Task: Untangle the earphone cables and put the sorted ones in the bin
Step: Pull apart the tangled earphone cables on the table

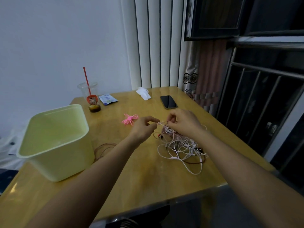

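Note:
A tangle of white, pinkish and dark red earphone cables (181, 147) lies on the wooden table (148, 175), right of centre. Both hands are raised just above its far end. My left hand (143, 127) pinches a white cable strand between thumb and fingertips. My right hand (182, 122) pinches the same bunch of strands a little to the right, fingers curled. A pale yellow-green bin (54, 142) stands on the table's left side, its inside looking bare. A thin brown cable loop (105, 148) lies on the table beside the bin's right wall.
A pink bow-shaped cable tie (130, 119) lies past my left hand. Further back stand a plastic cup with a red straw (91, 97), a blue-white packet (107, 99), a crumpled tissue (144, 93) and a dark phone (168, 102). The table's right edge borders a metal window grille.

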A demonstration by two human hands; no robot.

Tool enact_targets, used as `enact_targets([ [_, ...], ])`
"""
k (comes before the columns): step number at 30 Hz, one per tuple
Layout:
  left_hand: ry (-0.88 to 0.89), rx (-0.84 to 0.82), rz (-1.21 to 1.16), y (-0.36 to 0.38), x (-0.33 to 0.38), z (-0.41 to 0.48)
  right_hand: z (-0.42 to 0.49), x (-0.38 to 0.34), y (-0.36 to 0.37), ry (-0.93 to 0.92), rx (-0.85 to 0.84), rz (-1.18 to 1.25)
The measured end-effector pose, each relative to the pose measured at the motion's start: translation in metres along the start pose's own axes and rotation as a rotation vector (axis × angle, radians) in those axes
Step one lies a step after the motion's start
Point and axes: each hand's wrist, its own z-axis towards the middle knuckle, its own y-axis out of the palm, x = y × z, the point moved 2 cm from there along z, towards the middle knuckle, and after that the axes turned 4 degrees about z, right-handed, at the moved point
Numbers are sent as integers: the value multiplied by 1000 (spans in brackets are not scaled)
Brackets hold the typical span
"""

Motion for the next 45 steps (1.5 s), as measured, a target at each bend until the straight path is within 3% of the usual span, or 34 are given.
enact_targets([
  [4, 13, -51, 28, 1, -3, 3, -1, 9, 8, 15, -143, 20],
  [11, 12, 26, 151, 9, -7, 6, 0, 9, 14, -6, -270, -114],
  [14, 35, -29, 137, 10, -2, 5, 3, 9, 12, -40, -213, -137],
  [17, 9, -5, 37, 7, -3, 6, 2, 12, 8, -53, -152, -1],
  [22, -7, 40, -122, 8, 0, 1, -3, 14, 13, -32, -219, 202],
  [28, -66, 47, -288, 9, -2, -5, -6, 27, 19, 174, -444, 410],
  [31, -105, 19, -294, 9, -3, -7, -8, 31, 16, 165, -433, 451],
  [36, -126, -5, -208, 7, -6, -4, -13, 27, 10, 125, -418, 513],
  [40, -126, 26, 0, 11, -17, 4, -13, 25, 10, 88, -369, 509],
  [45, 7, 28, 89, 13, -5, 0, -15, 20, 11, 46, -355, 553],
])
